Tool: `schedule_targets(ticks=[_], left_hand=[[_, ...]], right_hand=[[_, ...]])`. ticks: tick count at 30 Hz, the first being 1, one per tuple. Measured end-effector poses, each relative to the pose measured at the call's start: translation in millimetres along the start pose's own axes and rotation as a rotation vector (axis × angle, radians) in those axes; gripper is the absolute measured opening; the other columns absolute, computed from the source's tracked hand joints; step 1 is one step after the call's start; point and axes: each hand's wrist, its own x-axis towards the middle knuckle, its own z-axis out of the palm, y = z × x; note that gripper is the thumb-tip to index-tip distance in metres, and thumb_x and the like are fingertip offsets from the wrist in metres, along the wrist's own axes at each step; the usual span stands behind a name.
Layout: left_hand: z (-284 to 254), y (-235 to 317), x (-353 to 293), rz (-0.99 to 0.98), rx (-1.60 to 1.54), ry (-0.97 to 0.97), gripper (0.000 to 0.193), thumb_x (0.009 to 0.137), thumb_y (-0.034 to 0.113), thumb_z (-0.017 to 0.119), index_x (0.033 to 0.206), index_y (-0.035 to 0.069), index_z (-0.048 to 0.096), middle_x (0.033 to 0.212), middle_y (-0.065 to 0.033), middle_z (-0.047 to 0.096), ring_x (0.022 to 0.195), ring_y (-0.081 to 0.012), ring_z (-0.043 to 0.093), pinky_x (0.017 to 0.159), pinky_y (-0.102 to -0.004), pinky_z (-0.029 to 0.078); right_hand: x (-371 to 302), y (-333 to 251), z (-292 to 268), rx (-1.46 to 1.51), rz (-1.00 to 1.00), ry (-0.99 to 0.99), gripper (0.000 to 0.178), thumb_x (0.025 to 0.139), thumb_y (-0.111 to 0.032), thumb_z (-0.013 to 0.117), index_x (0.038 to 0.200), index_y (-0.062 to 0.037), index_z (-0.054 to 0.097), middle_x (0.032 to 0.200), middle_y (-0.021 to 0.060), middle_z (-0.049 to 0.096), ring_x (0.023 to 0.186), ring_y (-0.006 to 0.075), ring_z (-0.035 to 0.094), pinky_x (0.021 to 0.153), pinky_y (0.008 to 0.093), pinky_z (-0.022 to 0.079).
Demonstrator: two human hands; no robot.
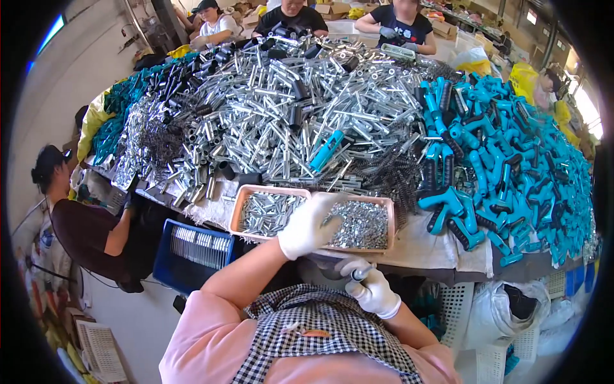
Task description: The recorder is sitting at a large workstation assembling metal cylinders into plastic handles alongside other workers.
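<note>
My left hand [308,225], in a white glove, is over the shared edge of two pink trays, its thumb and fingers apart with nothing visible between them. Short metal pins [268,214] fill the left tray [235,214]. Small shiny metal pieces [361,224] fill the right tray [391,224]. My right hand [378,296], also white-gloved, is lower down, close to my checked apron. Its fingers are closed around a silver metal tube [359,274], whose lower part is hidden in the glove.
Beyond the trays rises a wide heap of metal tubes [268,121], with dark springs [377,173] in front. Teal handles [505,166] pile up at the right. A blue crate [165,256] with metal rods stands left of me. Several people work around the table.
</note>
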Motion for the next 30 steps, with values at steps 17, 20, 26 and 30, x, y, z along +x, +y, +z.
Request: schedule_targets(ticks=[17,20,26,30], left_hand=[[-54,-49,48,-0.161,0.411,-0.04,0.039,0.083,0.027,0.07,0.116,0.007,0.066,0.088,-0.0178,0.069,0.084,-0.0361,0.068,0.074,-0.0447,0.054],[-55,-31,21,0.09,0.41,-0.159,0.045,0.081,0.034,0.073,0.117,0.008,0.066,0.097,-0.0174,0.068,0.089,-0.0361,0.067,0.075,-0.0438,0.054],[-43,-3,-32,0.071,0.177,-0.483,0.04,0.085,0.035,0.071,0.111,0.005,0.067,0.094,-0.019,0.067,0.088,-0.0386,0.066,0.077,-0.0455,0.053],[-47,4,-48,0.065,0.043,-0.533,0.043,0.084,0.037,0.073,0.112,0.004,0.067,0.092,-0.0184,0.068,0.086,-0.0377,0.067,0.076,-0.0436,0.053]], right_hand=[[-10,-34,-37,0.236,0.342,0.467,0.021,0.086,-0.001,0.065,0.105,0.0038,0.056,0.097,0.0148,0.068,0.074,0.0192,0.069,0.073,0.0327,0.059],[-10,-33,-46,0.53,0.457,0.451,0.023,0.079,0.009,0.061,0.1,0.0059,0.053,0.104,0.0183,0.063,0.086,0.0265,0.069,0.081,0.0397,0.061],[-13,-14,-33,0.576,0.411,0.391,0.012,0.071,0.009,0.061,0.08,0.003,0.055,0.107,0.0186,0.061,0.091,0.0282,0.067,0.082,0.0393,0.059],[0,-34,-24,-0.07,0.184,0.171,0.01,0.064,0.006,0.065,0.069,-0.0014,0.06,0.099,0.0132,0.066,0.092,0.0209,0.064,0.076,0.0314,0.052]])
